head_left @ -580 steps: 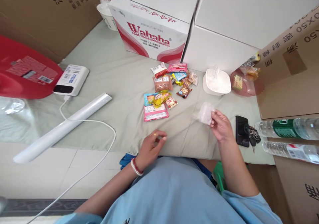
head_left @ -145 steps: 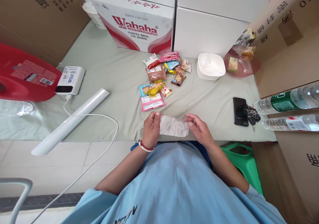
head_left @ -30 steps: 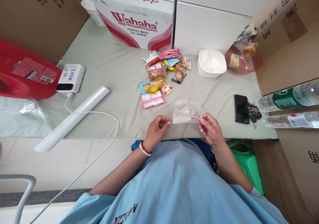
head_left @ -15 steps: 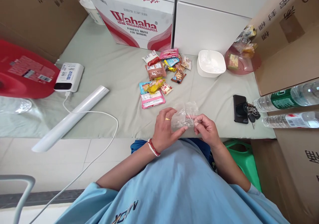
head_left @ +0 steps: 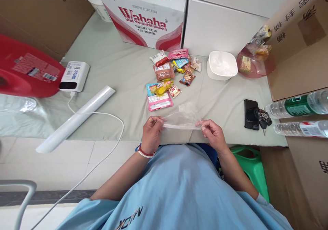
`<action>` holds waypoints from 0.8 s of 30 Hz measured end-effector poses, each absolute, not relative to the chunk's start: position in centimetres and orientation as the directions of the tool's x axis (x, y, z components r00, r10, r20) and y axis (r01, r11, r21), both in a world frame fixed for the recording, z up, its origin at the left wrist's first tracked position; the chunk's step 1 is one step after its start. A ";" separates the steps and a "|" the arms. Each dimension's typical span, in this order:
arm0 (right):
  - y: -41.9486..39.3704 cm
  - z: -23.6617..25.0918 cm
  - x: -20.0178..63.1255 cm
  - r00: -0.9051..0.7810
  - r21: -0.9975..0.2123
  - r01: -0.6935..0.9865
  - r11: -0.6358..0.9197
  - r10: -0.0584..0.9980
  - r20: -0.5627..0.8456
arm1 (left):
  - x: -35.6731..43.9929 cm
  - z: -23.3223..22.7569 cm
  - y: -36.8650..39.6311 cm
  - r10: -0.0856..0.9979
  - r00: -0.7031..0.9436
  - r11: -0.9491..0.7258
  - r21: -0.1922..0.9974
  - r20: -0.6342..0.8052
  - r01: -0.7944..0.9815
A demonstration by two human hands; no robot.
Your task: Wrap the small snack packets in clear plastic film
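A clear plastic bag (head_left: 182, 118) is stretched sideways between my two hands, just above the front edge of the table. My left hand (head_left: 152, 131), with a ring and a bracelet, pinches its left end. At the other end my right hand (head_left: 213, 134) grips the bag's corner between thumb and fingers. Beyond the bag lies a loose pile of wrapped snacks: a pink and white packet (head_left: 161, 101) nearest, a yellow packet (head_left: 164, 87), a brown packet (head_left: 164, 72) and a small cookie packet (head_left: 187, 78).
Behind the snacks stand a Wahaba-style water carton (head_left: 143, 23) and a white plastic tub (head_left: 222, 66). A reddish clear bowl (head_left: 253, 69) holds more packets. Rightward lie a phone (head_left: 251, 114), keys (head_left: 264, 116) and water bottles (head_left: 297, 105). Leftward, a white cable (head_left: 107, 114) crosses a white tube (head_left: 77, 118).
My left hand has moved left and closed on the bag's end. The crumpled bag is now pulled out wide. My right hand keeps its grip, and the view has shifted slightly.
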State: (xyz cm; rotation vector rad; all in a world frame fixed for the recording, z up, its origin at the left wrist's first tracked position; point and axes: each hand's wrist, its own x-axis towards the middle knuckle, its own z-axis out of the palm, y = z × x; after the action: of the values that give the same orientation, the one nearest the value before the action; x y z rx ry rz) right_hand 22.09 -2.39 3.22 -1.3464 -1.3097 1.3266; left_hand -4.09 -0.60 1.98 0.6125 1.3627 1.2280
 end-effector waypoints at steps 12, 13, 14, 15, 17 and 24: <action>-0.6 2.4 21.6 -0.220 -0.936 0.165 -0.310 0.914 -0.341 | -3.5 3.5 -2.5 0.928 0.359 0.165 0.973 -0.097 -0.164; -0.6 2.4 21.4 -0.213 -0.946 0.134 -0.295 0.924 -0.318 | -3.3 3.7 -2.5 0.924 0.367 0.190 0.963 -0.109 -0.191; -0.6 2.6 21.3 -0.208 -0.955 0.089 -0.282 0.933 -0.294 | -3.1 3.7 -2.4 0.930 0.341 0.221 0.951 -0.138 -0.217; -0.6 2.7 21.2 -0.199 -0.961 0.032 -0.273 0.941 -0.274 | -3.0 3.7 -2.3 0.939 0.293 0.257 0.936 -0.182 -0.240; -0.7 3.2 21.2 -0.173 -0.956 -0.101 -0.275 0.951 -0.255 | -2.6 3.5 -2.1 0.936 0.183 0.343 0.899 -0.301 -0.274; -0.6 4.5 21.5 -0.149 -0.818 -0.514 -0.260 0.966 -0.213 | -1.6 3.9 -1.6 0.764 0.250 0.643 0.737 -0.595 -0.210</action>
State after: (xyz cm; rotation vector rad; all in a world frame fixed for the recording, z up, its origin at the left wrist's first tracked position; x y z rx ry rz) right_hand 21.55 -0.56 4.54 -0.9056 -0.7108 1.6637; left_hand -1.59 -1.59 3.92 0.5866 1.1334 0.7165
